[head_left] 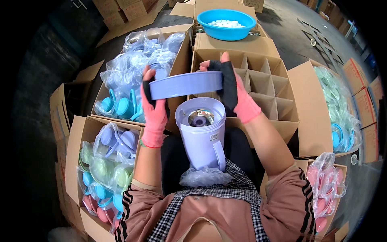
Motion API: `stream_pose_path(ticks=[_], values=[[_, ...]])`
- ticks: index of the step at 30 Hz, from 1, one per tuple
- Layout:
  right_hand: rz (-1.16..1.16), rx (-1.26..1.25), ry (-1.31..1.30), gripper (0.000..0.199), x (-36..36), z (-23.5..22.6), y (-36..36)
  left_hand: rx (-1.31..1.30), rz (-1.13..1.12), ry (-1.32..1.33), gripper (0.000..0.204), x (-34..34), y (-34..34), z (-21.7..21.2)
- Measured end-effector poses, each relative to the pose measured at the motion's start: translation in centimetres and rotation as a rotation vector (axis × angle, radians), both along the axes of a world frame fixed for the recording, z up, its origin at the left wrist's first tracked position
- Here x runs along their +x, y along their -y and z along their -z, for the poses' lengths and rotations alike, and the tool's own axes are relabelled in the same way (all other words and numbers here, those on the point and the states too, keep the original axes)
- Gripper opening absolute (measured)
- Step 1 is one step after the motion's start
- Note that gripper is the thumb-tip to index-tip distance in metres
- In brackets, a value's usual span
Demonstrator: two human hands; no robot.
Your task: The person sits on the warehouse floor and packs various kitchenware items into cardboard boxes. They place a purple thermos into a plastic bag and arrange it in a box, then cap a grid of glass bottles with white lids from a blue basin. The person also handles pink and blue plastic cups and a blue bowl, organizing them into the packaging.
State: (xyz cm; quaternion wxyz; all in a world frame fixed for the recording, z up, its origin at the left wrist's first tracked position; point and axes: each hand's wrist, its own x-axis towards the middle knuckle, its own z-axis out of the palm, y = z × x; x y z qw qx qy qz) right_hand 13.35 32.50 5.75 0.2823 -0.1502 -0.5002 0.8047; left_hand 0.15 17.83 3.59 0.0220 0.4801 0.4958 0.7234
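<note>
Head view is showing a seated person holding a round lavender plastic lid (pixel 186 84) level between both gloved hands, just above the open mouth of a lavender plastic jug with a side handle (pixel 202 137). The left hand (pixel 154 108), in a pink glove with black fingertips, is clamping the lid's left edge, thumb on the near side. The right hand (pixel 232 90), gloved the same way, is gripping the lid's right edge with fingers curled over the rim. The jug is standing upright on the person's lap, its shiny silver inner liner showing through the opening, and a crumpled clear plastic bag (pixel 205 176) is lying against its base.

Beyond the hands, a cardboard box with cell dividers (pixel 266 80) is sitting open, touching the lap. Farther off, a blue plastic basin holding small white pieces (pixel 226 23) is resting on another carton. To the left, an open cardboard box of bagged blue lids (pixel 137 72) is standing beside a nearer box of bagged pastel plastic parts (pixel 102 169). On the right, a box of bagged green parts (pixel 336 101) and a box of bagged pink parts (pixel 326 189) are flanking the person.
</note>
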Motion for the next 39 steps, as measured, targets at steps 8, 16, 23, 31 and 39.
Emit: stream_pose_path(ticks=[8,16,23,31,39], values=[[0.004,0.258,0.004,0.040,0.0,10.2,-1.1,-0.434,0.222,0.071,0.062,-2.2,2.3,7.5],[0.044,0.416,-0.061,0.032,2.9,10.2,0.8,-0.417,0.107,-0.197,0.056,1.0,4.2,5.6],[-0.014,1.487,0.043,0.067,6.1,5.9,1.5,-0.462,0.168,-0.817,0.078,-0.6,5.3,3.5],[-0.065,1.553,0.143,0.062,7.5,6.1,1.3,-0.564,0.075,-0.904,0.062,1.0,5.1,2.5],[-0.116,1.753,0.152,0.053,8.5,5.5,1.6,-0.471,-0.023,-0.969,0.060,3.0,5.9,2.7]])
